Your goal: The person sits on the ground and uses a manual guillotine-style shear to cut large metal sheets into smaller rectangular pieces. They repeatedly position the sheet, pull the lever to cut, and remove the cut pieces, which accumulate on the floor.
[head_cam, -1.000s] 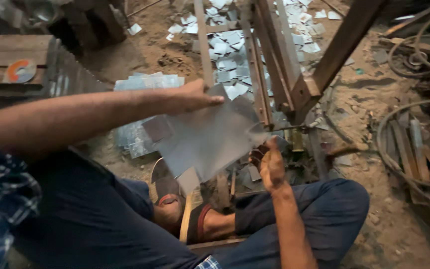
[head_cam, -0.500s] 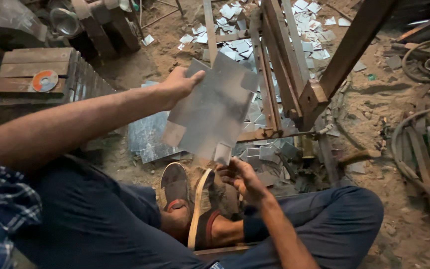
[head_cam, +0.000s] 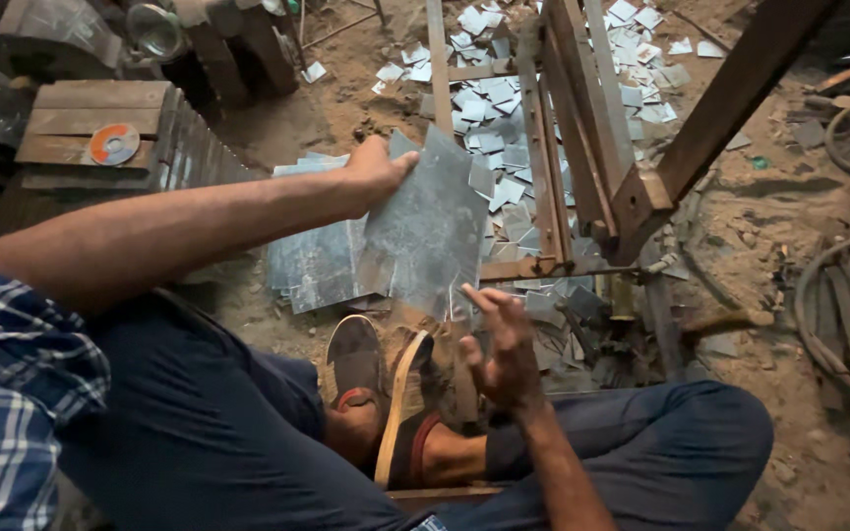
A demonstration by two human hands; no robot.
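The left hand (head_cam: 374,174) pinches the metal sheet (head_cam: 432,231) by one corner while the right hand (head_cam: 504,344) is spread open below, so its sharp edge may slip and cut.

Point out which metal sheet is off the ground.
The large grey sheet gripped by the left hand at its top edge; the stacked sheets and small cut pieces lie on the dirt.

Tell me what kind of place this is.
Probably a small, dirt-floored metal workshop. The left hand holds a grey metal sheet; small cut metal squares litter the ground beside a rusty steel frame, and more sheets lie stacked nearby.
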